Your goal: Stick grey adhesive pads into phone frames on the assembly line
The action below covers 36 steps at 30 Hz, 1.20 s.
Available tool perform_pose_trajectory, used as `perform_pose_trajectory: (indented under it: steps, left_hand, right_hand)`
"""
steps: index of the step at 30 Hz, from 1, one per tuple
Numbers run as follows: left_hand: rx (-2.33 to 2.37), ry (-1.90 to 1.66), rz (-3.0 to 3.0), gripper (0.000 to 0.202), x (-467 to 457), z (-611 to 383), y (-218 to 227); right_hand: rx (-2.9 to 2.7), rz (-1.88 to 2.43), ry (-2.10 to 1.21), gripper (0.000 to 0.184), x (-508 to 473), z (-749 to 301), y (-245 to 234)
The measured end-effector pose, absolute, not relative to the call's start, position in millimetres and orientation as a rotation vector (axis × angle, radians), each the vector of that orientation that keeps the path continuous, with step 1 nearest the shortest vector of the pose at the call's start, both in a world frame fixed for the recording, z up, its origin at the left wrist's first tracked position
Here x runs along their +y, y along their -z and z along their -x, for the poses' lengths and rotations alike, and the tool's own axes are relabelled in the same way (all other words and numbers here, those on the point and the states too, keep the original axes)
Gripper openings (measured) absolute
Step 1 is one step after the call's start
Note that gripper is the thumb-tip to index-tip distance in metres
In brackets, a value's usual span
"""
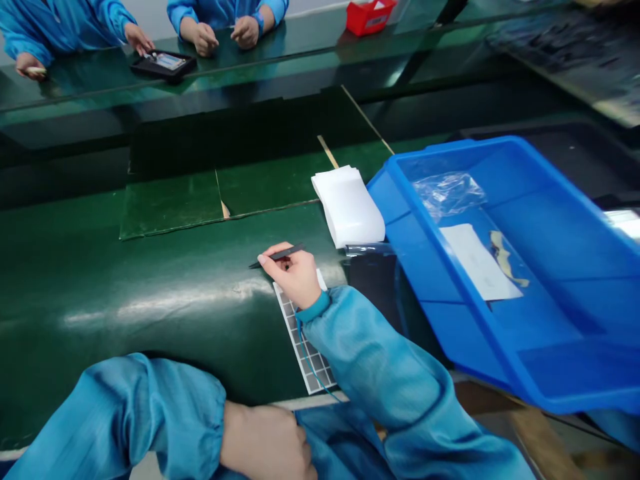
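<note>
Green matting covers our table [75, 300], and on it our right hand [293, 277] holds black tweezers [280, 256], their tips pointing left over the surface. Our right fingers [270, 263] are clamped on the tweezers, pinching them firmly. Beneath that hand lies a grey-and-white grid sheet [303, 340], partly covered by our blue sleeve [370, 353]. Our left hand [265, 443] sits curled at the table's near edge, its fingers together, holding nothing we can see. Just beside the tweezers is a stack of white pads [347, 207], next to a blue plastic tray [400, 193] that holds a clear bag [447, 195] and a white paper [475, 261]. Across the table, co-workers' hands [205, 37] sit near a black tray [163, 65], and a red box [369, 15] stands beyond them.
</note>
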<state>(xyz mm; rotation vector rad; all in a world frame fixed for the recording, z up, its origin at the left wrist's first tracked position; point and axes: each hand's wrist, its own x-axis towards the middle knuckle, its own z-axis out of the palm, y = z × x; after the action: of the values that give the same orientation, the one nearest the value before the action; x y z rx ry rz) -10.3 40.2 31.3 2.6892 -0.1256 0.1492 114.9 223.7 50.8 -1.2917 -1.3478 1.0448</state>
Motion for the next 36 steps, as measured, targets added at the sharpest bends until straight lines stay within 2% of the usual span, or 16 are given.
perform_pose_trajectory:
  steps: [17, 21, 25, 34, 36]
  left_hand:
    - [-0.136, -0.015, -2.599, 0.025, 49, 13, -51]
    - [-0.124, -0.072, -2.596, 0.017, 51, 11, -56]
    - [-0.122, -0.177, -2.622, 0.02, 53, 10, -60]
    - [-0.059, -0.191, -2.647, 0.022, 47, 5, -53]
    - [-0.131, -0.086, -2.628, 0.021, 45, 3, -45]
  right_hand:
    - [-1.337, 1.267, -1.024, 0.018, 223, -112, -51]
    - [-1.332, 1.262, -1.033, 0.018, 222, -112, -53]
    - [-1.334, 1.262, -1.038, 0.018, 222, -112, -55]
    - [-1.387, 1.278, -1.003, 0.018, 223, -115, -52]
    - [-1.396, 1.28, -0.991, 0.019, 224, -116, -52]
